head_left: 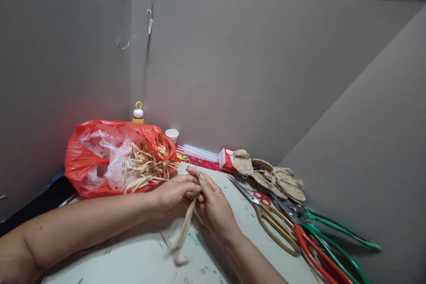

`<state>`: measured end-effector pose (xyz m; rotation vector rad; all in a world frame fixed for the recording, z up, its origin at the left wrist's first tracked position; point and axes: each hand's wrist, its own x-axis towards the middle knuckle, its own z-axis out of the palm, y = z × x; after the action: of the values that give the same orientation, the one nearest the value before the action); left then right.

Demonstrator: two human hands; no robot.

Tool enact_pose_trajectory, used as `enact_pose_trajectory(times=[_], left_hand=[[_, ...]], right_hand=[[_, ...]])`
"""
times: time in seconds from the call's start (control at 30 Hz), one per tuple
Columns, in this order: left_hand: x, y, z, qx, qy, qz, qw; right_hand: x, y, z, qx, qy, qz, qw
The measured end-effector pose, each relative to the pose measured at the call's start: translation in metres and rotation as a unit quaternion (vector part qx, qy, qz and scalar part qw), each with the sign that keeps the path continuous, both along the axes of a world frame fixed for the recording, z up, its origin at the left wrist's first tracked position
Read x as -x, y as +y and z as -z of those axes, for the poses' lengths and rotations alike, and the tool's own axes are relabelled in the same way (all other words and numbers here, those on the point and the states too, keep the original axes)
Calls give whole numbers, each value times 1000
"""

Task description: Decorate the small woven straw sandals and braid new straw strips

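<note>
Near the middle of the white table (133, 259), my left hand (178, 193) and my right hand (214, 206) meet with their fingertips together. Both are closed on a pale strip of dried fibre (185, 226), whose loose end hangs down towards the table and is blurred. The fingers hide the upper part of the strip. Beyond my left forearm lies a red plastic bag (80, 159) with more straw-coloured strips (146, 164) spilling from its opening.
Gold-handled scissors (278, 228), small red-handled scissors (262, 197), and red and green-handled cutters (319, 248) lie at right. Behind them are woven fibre pieces (282, 182) and a red-white box (226, 159). A paper cup (172, 135) and yellow bottle (138, 115) stand behind. Grey partitions (233, 66) enclose the table.
</note>
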<state>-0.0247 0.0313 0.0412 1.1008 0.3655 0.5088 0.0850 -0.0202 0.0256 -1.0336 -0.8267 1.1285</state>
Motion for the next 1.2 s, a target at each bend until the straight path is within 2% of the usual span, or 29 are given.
enact_pose_trajectory(times=[0.13, 0.3, 0.47, 0.6, 0.73, 1.0, 1.2], left_hand=[[3, 0, 0, -13, -1, 41, 999], [8, 0, -10, -32, 14, 26, 999], [12, -3, -17, -15, 11, 37, 999], [13, -5, -18, 16, 17, 65, 998], [13, -4, -19, 30, 33, 62, 997], [15, -5, -26, 51, 41, 68, 996], [17, -5, -27, 63, 49, 72, 994]], right_hand=[[0, -2, -3, -7, -10, -23, 1000], [-6, -2, -9, -46, -9, -37, 998], [-15, 1, -13, -96, 18, 44, 994], [-23, 4, -8, -100, -54, 51, 992], [-28, 6, 0, -112, -112, 41, 986], [-25, 3, -9, -94, -6, 2, 996], [-27, 6, -9, -106, 8, -17, 994]])
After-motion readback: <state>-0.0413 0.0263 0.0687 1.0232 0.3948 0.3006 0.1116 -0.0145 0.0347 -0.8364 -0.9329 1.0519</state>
